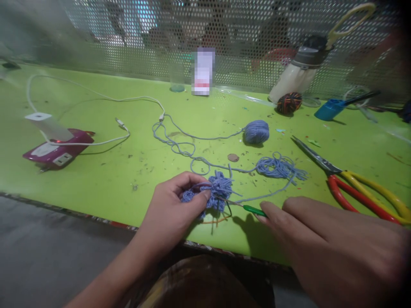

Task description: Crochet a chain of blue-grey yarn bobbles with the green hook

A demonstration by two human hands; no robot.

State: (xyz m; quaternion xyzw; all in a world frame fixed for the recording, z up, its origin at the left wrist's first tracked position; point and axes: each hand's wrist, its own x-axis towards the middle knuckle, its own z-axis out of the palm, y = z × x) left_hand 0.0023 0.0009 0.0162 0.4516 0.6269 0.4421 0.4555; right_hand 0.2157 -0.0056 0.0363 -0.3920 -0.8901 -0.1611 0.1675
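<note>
A blue-purple crocheted piece [221, 184] with loose yarn ends is pinched between the thumb and fingers of my left hand [180, 199], close to the table's front edge. My right hand [305, 231] is closed on the green handle of a crochet hook [253, 210]. The hook's thin metal shaft reaches left to the crocheted piece; its tip is hidden at the stitches. Dark and orange strands hang below the piece. A strand of matching yarn runs to a loose bundle [278, 167], and a ball of the same yarn [256, 131] lies farther back.
Large scissors [334, 171] with red and yellow handles lie at the right. Behind them are a blue pot [330, 110], a multicoloured yarn ball [289, 103] and a bottle [293, 70]. A purple power adapter [69, 147] with a white cable stands left. Perforated metal [154, 47] borders the back.
</note>
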